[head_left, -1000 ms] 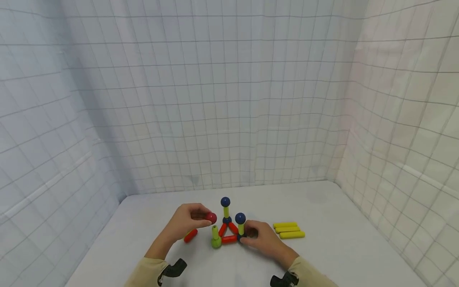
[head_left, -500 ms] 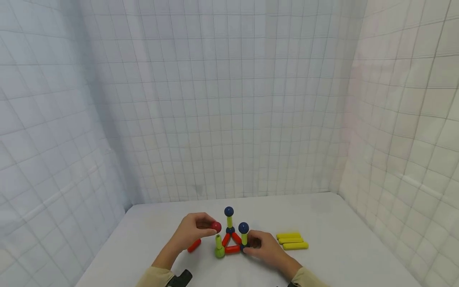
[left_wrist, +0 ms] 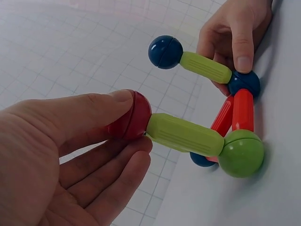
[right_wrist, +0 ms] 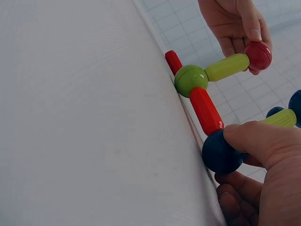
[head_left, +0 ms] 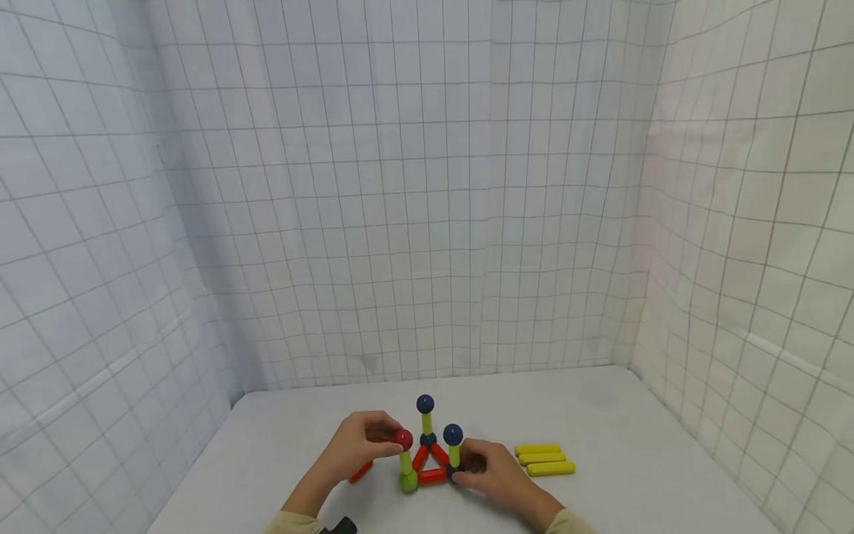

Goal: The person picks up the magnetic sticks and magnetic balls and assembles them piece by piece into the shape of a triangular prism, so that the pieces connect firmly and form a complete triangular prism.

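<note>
My left hand (head_left: 358,449) pinches a red ball (left_wrist: 134,115) between thumb and fingers, and the ball touches the top of an upright yellow-green rod (left_wrist: 186,134). That rod stands on a green ball (left_wrist: 241,153). With thumb and fingers my right hand (head_left: 497,478) grips a dark blue base ball (right_wrist: 222,151), joined by a red rod (right_wrist: 206,110) to the green ball. Red rods link the three base balls in a triangle. Two other yellow-green rods stand up from it, topped by blue balls (head_left: 425,404) (head_left: 453,434).
Several yellow rods (head_left: 550,469) lie side by side on the white table (head_left: 620,445), right of my right hand. A loose red rod (head_left: 361,472) lies beneath my left hand. White gridded cloth (head_left: 400,222) stands behind and at both sides.
My left hand has lowered the red ball onto the upright rod over the green ball. My right hand keeps its grip on the blue base ball. The head view has shifted.
</note>
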{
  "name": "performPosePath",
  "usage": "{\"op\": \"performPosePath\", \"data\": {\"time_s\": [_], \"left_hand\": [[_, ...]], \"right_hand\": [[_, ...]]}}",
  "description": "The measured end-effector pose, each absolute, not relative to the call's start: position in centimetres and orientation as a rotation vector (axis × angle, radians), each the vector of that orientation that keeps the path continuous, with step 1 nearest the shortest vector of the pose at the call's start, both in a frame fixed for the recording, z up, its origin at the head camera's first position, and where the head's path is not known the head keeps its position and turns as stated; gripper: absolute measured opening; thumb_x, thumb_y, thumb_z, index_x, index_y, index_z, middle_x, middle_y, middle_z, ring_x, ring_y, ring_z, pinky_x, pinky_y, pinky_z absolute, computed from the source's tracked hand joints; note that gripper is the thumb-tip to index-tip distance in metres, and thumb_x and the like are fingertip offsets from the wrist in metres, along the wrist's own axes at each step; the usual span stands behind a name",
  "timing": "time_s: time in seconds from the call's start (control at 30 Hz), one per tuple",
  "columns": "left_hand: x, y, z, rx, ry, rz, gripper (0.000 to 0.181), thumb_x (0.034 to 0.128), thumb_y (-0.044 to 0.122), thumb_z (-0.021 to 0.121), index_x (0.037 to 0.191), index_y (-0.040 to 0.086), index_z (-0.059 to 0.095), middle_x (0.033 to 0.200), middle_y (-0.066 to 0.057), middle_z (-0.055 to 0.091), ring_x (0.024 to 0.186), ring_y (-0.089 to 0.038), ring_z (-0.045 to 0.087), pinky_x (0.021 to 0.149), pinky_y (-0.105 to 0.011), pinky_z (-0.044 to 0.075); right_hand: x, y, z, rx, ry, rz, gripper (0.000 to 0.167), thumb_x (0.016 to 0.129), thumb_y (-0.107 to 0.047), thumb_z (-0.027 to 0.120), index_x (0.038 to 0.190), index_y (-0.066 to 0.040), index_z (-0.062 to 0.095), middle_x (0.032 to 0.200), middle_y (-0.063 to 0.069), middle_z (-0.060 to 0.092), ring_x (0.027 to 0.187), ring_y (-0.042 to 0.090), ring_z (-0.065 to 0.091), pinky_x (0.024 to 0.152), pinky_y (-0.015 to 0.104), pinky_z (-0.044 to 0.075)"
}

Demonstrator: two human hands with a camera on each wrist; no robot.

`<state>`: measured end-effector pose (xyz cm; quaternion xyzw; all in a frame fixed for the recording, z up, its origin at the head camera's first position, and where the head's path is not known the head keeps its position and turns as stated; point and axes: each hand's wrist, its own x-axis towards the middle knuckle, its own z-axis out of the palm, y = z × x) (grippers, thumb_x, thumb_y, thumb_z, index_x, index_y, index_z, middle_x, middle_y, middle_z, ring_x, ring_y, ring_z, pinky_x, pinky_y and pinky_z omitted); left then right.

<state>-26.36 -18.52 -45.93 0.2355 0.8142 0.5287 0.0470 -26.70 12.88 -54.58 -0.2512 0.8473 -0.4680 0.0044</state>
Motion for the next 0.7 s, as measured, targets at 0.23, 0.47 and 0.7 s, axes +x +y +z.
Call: {"op": "performPosePath", "data": {"time_s": [0.23,0.47,0.7], "left_hand": [[-26.4,-19.4,-46.4,0.721,2.531,1.544,0.046,0.0898,0.012,0.089,0.130,-0.002,0.071,0.113,-0.006,0.075,0.102,-0.026,0.072,0.091,-0.035,0.062],[-25.1,-18.9,-49.6,0.572,2.546,1.479,0.033,0.0888,0.011,0.090,0.117,0.001,0.075,0.105,-0.004,0.073,0.092,-0.022,0.068,0.085,-0.038,0.062],[-24.5,-17.4,-51.5,0.459,2.557,1.518,0.027,0.0911,0.011,0.088,0.114,0.002,0.077,0.099,-0.001,0.072,0.089,-0.022,0.067,0.083,-0.042,0.062]], "right_hand": [[-27.2,12.7,-54.6,-0.785,2.605,-1.503,0.015,0.095,-0.032,0.084,0.104,-0.025,0.074,0.092,-0.008,0.070,0.084,0.011,0.062,0.074,0.026,0.054],[-26.9,13.0,-53.5,-0.793,2.562,-1.419,0.018,0.094,-0.027,0.085,0.109,-0.026,0.074,0.098,-0.009,0.071,0.088,0.013,0.065,0.079,0.027,0.056],[-27.4,16.7,-48.8,-0.875,2.689,-1.162,0.027,0.095,-0.007,0.078,0.120,-0.015,0.078,0.109,-0.005,0.073,0.096,0.011,0.064,0.085,0.031,0.057]]}}
